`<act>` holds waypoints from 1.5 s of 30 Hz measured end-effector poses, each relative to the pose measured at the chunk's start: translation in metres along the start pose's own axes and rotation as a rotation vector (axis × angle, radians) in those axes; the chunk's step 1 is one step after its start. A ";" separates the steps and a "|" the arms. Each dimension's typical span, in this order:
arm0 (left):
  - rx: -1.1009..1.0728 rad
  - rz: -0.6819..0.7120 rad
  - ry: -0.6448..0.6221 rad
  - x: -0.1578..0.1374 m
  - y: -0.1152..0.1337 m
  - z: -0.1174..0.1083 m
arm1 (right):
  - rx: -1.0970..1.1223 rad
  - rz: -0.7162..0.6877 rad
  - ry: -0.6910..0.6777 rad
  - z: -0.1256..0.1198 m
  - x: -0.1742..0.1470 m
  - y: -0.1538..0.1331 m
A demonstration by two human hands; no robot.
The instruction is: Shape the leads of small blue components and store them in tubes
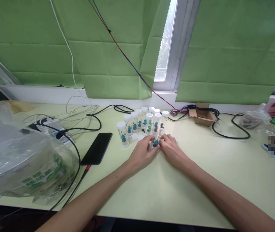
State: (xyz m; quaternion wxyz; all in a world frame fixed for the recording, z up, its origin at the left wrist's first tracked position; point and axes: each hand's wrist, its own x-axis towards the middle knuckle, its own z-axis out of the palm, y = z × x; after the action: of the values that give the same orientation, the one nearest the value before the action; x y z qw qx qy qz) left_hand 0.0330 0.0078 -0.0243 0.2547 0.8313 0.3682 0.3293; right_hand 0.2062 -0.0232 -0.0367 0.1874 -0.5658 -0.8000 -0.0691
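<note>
1 clear vial (155,140) is held btwn the 2 hands, its blue part (156,143) visible inside (qty 1) w/ thin leads rising above it. Vial is pinched by the L hand (141,150), thumb on the near side, fingers on the far L side; the R hand (171,148) is curled w/ its fingertips at the vial's R side, but whether anything is gripped there can't be told. Approx. 10 capped vials (134,122) are stood upright on the desk (137,190) beyond the hands, mostly a bit L, some partly hidden by others; 1 of these is set slightly apart, just beyond & L of the L hand. Blue pcs. can be made out in several, a green pc. (148,127) in 1. At least 2 loose white caps (134,137) are laid just beyond the L hand. L of the L hand, 1 black phone (97,148) is laid flat, w/ 1 red-tipped cable (87,168) at its near end; farther L, 1 big clear plastic bag (14,161) is seen. Beyond & R of the R hand, 1 small open cardboard box (204,117) is placed, w/ 1 smaller clear bag (253,117) farther R.
</note>
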 end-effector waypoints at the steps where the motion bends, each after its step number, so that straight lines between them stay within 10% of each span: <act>1: -0.005 -0.015 -0.010 -0.001 0.001 0.001 | -0.015 -0.002 -0.002 0.000 0.000 0.000; 14: -0.013 -0.064 0.066 -0.004 0.003 0.007 | 0.015 0.018 0.049 0.005 0.001 0.003; 27: -0.002 -0.043 0.199 0.002 -0.007 0.003 | 0.425 0.146 0.456 -0.001 0.003 0.005; 45: 0.060 -0.065 0.206 0.003 -0.007 0.002 | 0.411 0.099 0.693 -0.008 0.004 0.003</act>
State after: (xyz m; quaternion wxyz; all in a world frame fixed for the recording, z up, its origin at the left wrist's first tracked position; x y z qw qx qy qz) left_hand 0.0326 0.0136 -0.0288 0.2009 0.7880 0.4287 0.3935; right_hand 0.2094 -0.0218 -0.0278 0.5582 -0.4976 -0.6585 -0.0851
